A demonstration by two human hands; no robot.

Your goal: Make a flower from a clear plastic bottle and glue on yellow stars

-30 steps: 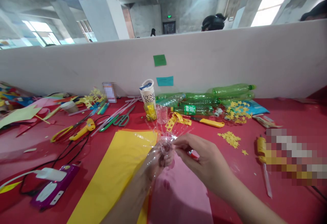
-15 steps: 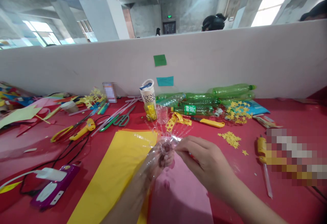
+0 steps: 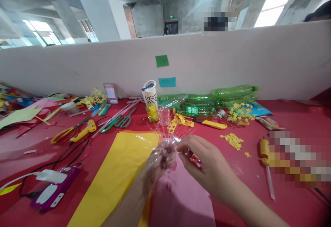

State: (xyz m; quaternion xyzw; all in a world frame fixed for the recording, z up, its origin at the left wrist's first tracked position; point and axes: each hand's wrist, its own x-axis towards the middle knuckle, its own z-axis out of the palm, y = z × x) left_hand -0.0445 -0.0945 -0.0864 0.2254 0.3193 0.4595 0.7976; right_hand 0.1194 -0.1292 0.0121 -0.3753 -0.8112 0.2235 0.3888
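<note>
The person's left hand [image 3: 155, 163] is curled tight around a clear plastic piece [image 3: 168, 148], thin strips fanning from its far side; it's held over the far end of a pink sheet [image 3: 181, 196] on the red tabletop [image 3: 248, 178]; the right hand [image 3: 204, 154] has its fingertips at the plastic's edge, though from where I stand I can't tell whether they pinch it; a yellow sheet [image 3: 111, 171] lies just left of the pink one; beyond, green bottles [image 3: 234, 92] lie along the partition [image 3: 103, 61]; a heap of yellow stars [image 3: 232, 140] sits between a yellow cutter [image 3: 214, 125] and a glue gun [image 3: 264, 149].
</note>
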